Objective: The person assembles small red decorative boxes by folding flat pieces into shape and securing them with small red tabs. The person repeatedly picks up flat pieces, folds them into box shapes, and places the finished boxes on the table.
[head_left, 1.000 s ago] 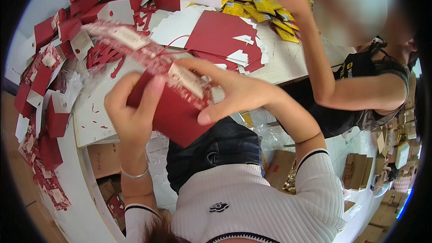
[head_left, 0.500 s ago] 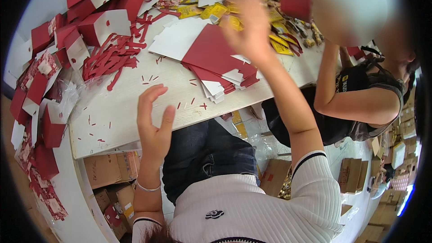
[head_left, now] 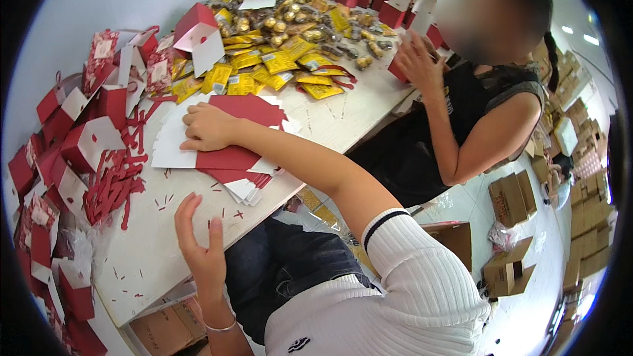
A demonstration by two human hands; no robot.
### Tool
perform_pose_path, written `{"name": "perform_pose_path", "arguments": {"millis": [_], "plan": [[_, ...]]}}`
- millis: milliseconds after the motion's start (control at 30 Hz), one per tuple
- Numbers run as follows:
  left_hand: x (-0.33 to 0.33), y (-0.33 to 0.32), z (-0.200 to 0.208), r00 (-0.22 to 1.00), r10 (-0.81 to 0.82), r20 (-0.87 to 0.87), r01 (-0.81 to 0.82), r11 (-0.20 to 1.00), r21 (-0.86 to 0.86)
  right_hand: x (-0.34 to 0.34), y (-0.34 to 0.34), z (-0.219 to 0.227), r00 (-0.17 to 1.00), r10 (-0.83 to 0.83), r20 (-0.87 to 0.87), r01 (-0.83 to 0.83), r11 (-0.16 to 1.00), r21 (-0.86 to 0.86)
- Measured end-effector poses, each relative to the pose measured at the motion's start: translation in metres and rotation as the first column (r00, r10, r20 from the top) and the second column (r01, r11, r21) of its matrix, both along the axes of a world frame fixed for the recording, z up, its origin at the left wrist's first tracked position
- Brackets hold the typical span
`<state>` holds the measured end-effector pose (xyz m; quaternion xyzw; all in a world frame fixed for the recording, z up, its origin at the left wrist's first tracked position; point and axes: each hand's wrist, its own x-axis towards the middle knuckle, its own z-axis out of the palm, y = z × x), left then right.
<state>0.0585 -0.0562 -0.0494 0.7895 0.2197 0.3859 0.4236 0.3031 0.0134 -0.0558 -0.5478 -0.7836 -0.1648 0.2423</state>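
My right hand (head_left: 210,128) is on top of a stack of flat red and white card box blanks (head_left: 227,158). Its bent fingers grip the top blank where red meets white. My left hand (head_left: 203,250), a bangle at its wrist, hovers open over the front edge of the table (head_left: 148,283), thumb apart from the fingers and nothing in it. Left of the stack lies a heap of cut red ribbons (head_left: 112,188). Short red scraps (head_left: 163,201) are scattered between the ribbons and my left hand.
Folded red and white boxes (head_left: 92,142) crowd the left side. Behind the stack are yellow packets (head_left: 280,60) and gold-wrapped balls (head_left: 280,23). At the right sits another person (head_left: 461,118), hands around a red box. Open cartons (head_left: 511,267) stand on the floor.
My right hand has come down from the air onto the stack of box blanks. My view has swung to the right, showing more of the packets and the other person. My left hand stays raised.
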Motion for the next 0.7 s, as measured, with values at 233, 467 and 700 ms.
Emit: {"name": "perform_pose_path", "arguments": {"millis": [233,467,700], "plan": [[0.005,-0.008,0.019,0.956,0.251,0.15,-0.264,0.962,0.073,-0.062,-0.026,0.095,0.948,-0.318,-0.015,0.315,0.932,0.179],[-0.008,-0.001,0.023,0.972,0.198,0.126,-0.189,0.979,-0.079,-0.133,-0.057,0.122,0.926,-0.246,-0.287,0.294,0.946,0.136],[-0.009,-0.008,0.031,0.931,0.3,0.208,-0.349,0.899,0.266,-0.159,-0.056,0.119,0.903,-0.278,-0.326,0.367,0.896,0.252]]}}
